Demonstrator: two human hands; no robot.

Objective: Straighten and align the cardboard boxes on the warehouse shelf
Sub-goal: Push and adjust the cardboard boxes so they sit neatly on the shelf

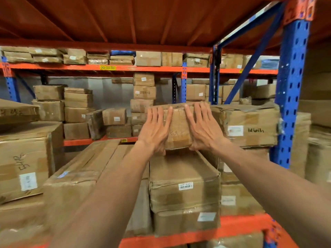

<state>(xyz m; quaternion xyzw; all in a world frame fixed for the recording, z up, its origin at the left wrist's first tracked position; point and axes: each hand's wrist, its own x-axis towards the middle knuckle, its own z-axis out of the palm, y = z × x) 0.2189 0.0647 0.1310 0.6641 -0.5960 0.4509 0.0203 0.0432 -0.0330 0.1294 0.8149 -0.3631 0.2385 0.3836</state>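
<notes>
The person reaches both arms forward to a small cardboard box [178, 127] that sits on top of a longer box [184, 178] on the orange-and-blue warehouse shelf [231, 224], a little above the middle of the view. The left hand [155, 130] lies flat against the front face of the small box at its 9 o'clock side, and the right hand [203, 128] lies flat at its 3 o'clock side. The fingers [200, 111] of both hands are spread open and pressed on the cardboard, with the fingertips near the top edge; they do not close around anything. This placing looks chosen for pushing: two flat palms on the two halves of the face can press the box back evenly, or turn it a little if one side pushes more. The small box stands just beside a bigger box [250, 126] at 3 o'clock, and probably its front should come in line with that neighbour. On the bigger box there is a white label and black handwriting that seems to read "12654", but it is not sure. A box [23, 169] at 8 o'clock carries the handwriting "5472" and a barcode label. The longer box below also has a barcode sticker, too small to read. On the orange beam of the far rack, at 11 o'clock, a yellow tag [107, 67] reads "00-03-01". The writing on the small box itself is too faint to read.
</notes>
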